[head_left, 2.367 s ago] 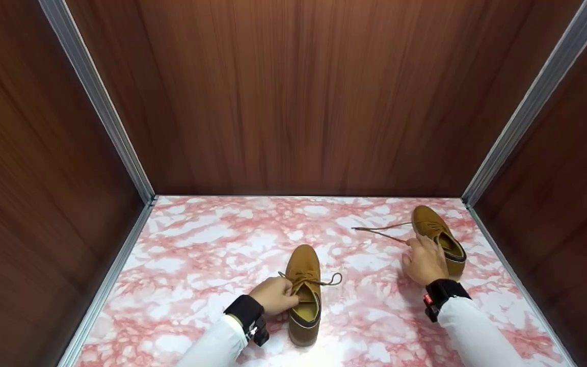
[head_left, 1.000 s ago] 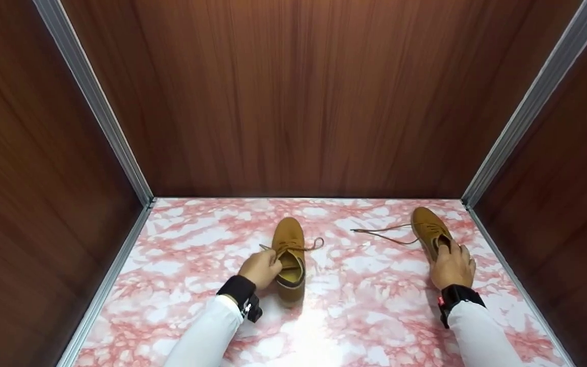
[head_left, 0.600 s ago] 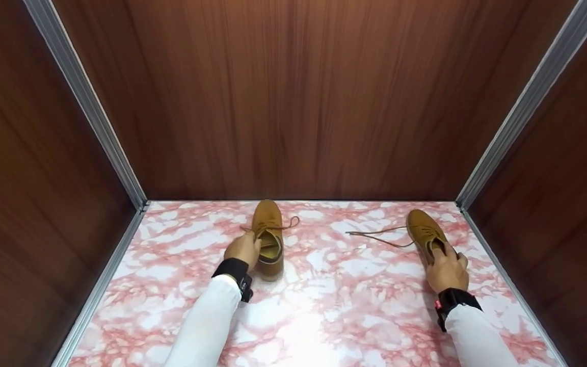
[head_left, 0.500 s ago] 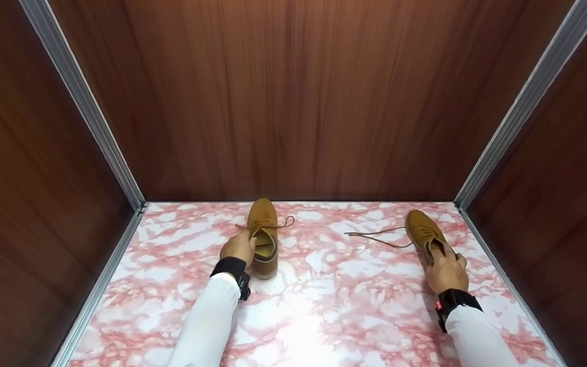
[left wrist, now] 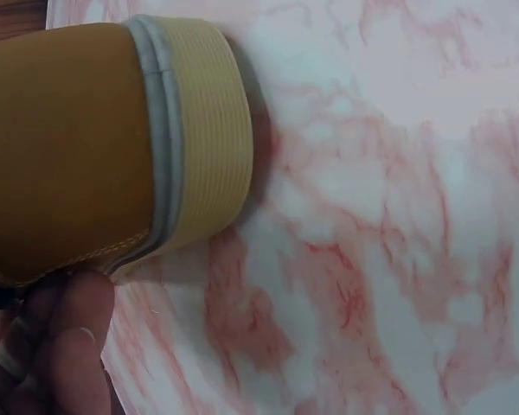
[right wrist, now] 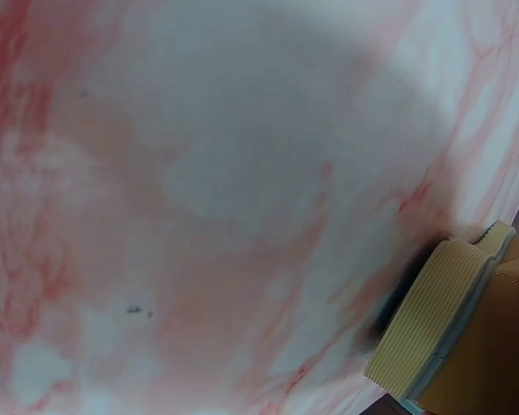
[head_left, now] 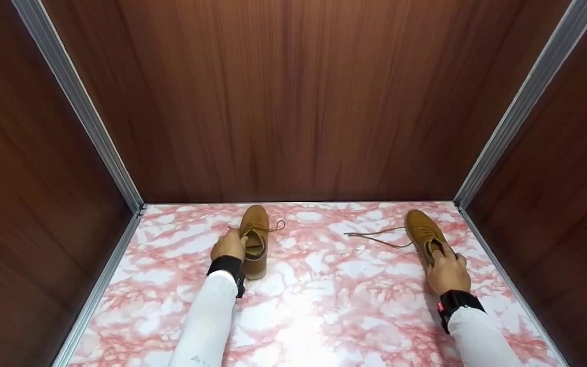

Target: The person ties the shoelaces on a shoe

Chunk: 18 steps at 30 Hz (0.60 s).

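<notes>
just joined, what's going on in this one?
A person's left hand grips the side of the collar of a tan lace-up shoe on the left. Their right hand holds a matching tan lace-up shoe on the right at its opening. The shoes stand well apart over a red-and-white marbled surface, toes toward the brown wood-grain back panel. The right shoe's thin brown lace trails out toward the left shoe.

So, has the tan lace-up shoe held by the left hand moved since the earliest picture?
Yes: the tan lace-up shoe is now farther left, nearer the grey metal left corner post, and closer to the brown wood-grain back wall.
</notes>
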Available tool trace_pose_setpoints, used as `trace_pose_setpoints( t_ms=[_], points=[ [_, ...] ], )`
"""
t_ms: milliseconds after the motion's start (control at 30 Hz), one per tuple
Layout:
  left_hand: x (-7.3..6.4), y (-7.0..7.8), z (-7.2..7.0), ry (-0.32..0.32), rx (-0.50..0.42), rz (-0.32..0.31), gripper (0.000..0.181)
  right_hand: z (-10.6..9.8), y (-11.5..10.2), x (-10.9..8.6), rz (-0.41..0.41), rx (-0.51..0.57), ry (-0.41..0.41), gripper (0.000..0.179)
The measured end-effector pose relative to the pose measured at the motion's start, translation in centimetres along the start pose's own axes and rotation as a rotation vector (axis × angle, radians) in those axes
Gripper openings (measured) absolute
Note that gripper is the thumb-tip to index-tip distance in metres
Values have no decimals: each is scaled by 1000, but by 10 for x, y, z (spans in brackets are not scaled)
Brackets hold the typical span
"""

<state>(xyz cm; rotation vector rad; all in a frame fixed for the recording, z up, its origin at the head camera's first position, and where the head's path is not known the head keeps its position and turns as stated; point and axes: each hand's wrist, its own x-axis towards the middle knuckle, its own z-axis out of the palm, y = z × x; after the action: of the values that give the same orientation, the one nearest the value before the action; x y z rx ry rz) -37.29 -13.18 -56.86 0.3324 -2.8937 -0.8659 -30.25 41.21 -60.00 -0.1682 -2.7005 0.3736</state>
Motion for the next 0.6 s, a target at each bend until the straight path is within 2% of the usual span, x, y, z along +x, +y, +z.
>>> trace_pose_setpoints(
  t_ms=[67, 133, 233, 333, 467, 600],
  points=[
    [-3, 0, -2, -7, 6, 9, 42, 0, -1, 0, 3, 2, -7, 39],
    [-7, 0, -4, -40, 11, 38, 56, -1, -2, 0, 5, 5, -16, 38],
    [-14, 0, -7, -105, 27, 105, 83, -3, -2, 1, 7, 2, -27, 37],
    [-22, -2, -7, -168, 56, 178, 98, -5, -3, 1, 13, -1, -46, 39],
    [-29, -5, -4, -194, 89, 236, 86, -4, -3, 1, 23, -4, -81, 45],
    [-31, -5, -2, -158, 96, 241, 76, -1, -7, 1, 13, -1, -77, 46]
  ],
)
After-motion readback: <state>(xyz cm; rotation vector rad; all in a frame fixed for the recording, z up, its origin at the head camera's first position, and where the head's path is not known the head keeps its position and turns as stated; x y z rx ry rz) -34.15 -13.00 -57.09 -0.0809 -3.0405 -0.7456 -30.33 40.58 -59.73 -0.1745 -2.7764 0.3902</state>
